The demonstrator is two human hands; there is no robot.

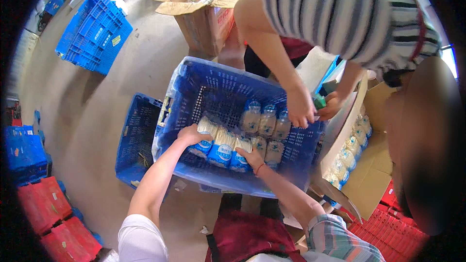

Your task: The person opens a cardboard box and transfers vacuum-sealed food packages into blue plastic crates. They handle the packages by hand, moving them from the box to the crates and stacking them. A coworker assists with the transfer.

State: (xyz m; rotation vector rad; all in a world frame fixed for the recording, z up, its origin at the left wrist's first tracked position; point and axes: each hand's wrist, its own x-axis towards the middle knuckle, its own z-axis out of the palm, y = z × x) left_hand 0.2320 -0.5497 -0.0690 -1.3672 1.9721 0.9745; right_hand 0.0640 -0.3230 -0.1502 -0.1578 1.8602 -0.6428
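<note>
My left hand (193,137) grips the left end of a row of three blue-and-white bags of pale, thin-stemmed mushrooms (222,148) inside a large blue perforated crate (184,87). At the row's other end, my right hand (251,157), below a red bracelet, has its fingers around the right bag. More similar bags (267,121) lie in the crate's right half. Above its right rim, a co-worker's hands (302,109) hold a small green object (319,101), partly hidden.
A cardboard box (369,174) of similar bags stands at right, another open box (191,29) behind. Blue crates (94,34) stand upper left, a lower one (133,140) beside the main crate, red bins (43,204) at lower left. The co-worker in stripes (325,19) leans over from the top right.
</note>
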